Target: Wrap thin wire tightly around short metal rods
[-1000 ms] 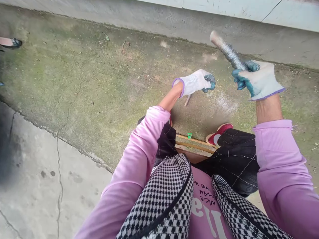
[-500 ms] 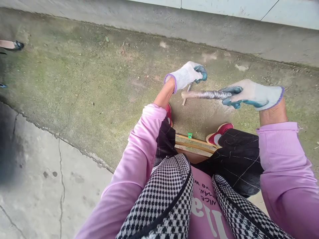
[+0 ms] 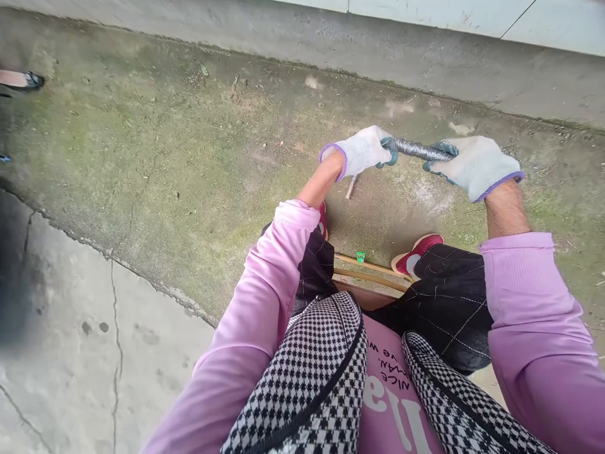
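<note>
My right hand (image 3: 475,165), in a white glove with blue fingertips, grips a grey ribbed metal rod (image 3: 418,150) that lies level and points left. Its far end reaches my left hand (image 3: 363,151), gloved the same way and closed around a thin short rod (image 3: 350,186) whose lower tip pokes out toward the ground. Both hands are held out over mossy concrete (image 3: 189,157), just in front of my knees and red shoes (image 3: 418,251).
I sit on a low wooden stool (image 3: 366,277). A raised concrete kerb (image 3: 378,50) runs along the far side. Cracked pale concrete (image 3: 85,340) lies at the lower left. Someone's foot (image 3: 21,80) shows at the far left edge.
The right hand swung the ribbed rod down from an upward tilt to level, then lifted it slightly so its end meets the left hand. The left hand barely moved.
</note>
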Available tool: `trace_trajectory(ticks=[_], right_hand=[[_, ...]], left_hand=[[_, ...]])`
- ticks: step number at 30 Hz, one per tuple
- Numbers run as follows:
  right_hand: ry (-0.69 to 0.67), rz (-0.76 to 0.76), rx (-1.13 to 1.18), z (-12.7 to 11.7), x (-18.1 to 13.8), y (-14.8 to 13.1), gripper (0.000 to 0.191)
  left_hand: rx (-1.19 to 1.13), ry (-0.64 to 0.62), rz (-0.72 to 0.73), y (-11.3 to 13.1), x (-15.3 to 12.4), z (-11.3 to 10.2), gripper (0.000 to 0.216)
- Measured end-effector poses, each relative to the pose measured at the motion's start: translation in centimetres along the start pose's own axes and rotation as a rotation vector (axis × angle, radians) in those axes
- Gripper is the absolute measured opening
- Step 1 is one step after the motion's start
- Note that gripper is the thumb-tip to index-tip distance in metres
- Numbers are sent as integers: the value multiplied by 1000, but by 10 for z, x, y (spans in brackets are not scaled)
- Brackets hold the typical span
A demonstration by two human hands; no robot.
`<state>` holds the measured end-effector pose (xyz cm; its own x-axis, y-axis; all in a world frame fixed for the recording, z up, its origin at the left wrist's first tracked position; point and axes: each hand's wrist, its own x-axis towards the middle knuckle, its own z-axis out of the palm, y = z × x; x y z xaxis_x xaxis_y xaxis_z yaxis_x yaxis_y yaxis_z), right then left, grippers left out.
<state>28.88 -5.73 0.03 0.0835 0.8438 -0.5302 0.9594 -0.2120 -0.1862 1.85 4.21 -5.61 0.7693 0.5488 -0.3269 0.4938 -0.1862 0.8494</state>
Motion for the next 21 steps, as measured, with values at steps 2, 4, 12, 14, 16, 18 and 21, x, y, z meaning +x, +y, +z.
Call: trace_trajectory(ticks=[2,4,12,14,16,18,21], right_hand=[[-80,4,-27,0,-4,1,14],[-199,17,48,1,-11,3,12],[-338,-152,908,-6,-44,0,51],[-168,-189,1075,-8,-45,-8,43],[-7,-185,1161,-7,-40,-16,36],[112,-98,1149,-4,-32,-21,30],[192,75,966,0,-19,-20,24]], left_hand=[[13,46,-63,2,-2,-8,35],[20,56,-77,3,-4,-14,34],[-228,90,8,5,7,-12,18],[-261,91,33,7,11,-7,19],[-274,65,40,9,10,-1,18],[-295,17,46,12,6,4,20],[-300,-37,35,18,0,9,21]])
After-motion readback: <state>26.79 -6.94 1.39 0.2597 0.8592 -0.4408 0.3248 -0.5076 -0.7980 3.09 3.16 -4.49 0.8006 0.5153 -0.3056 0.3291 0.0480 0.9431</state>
